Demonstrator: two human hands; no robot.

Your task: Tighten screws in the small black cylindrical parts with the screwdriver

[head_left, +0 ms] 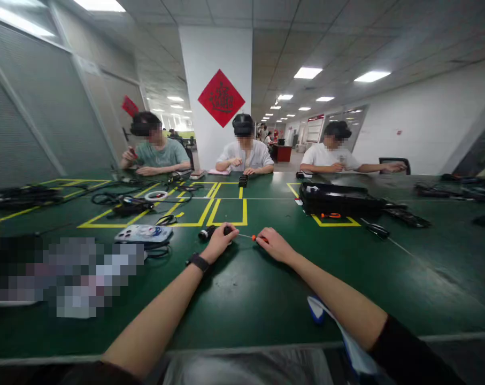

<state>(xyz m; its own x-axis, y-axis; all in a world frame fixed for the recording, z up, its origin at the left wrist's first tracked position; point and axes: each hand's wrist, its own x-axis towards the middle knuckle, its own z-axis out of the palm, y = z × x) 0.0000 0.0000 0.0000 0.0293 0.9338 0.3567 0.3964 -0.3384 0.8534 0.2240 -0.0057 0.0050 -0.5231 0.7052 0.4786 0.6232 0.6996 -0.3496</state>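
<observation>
My left hand (218,244), with a dark band at the wrist, is closed around a small black device (207,233); its rounded end sticks out to the left and the fingers cover the rest. Facing it from the right, my right hand (276,245) grips a screwdriver (254,237) with an orange and black handle. The thin metal shaft runs left to the device by my left fingertips. Whether the tip touches the device or a screw is too small to tell. Both hands are just above the green table (242,315), near its middle.
A phone (144,233) lies left of my hands, near cables and a white ring (156,196). Right of centre are a long black case (340,197) and another orange screwdriver (331,215). A blue-and-white object (316,311) sits under my right forearm. Several people sit opposite.
</observation>
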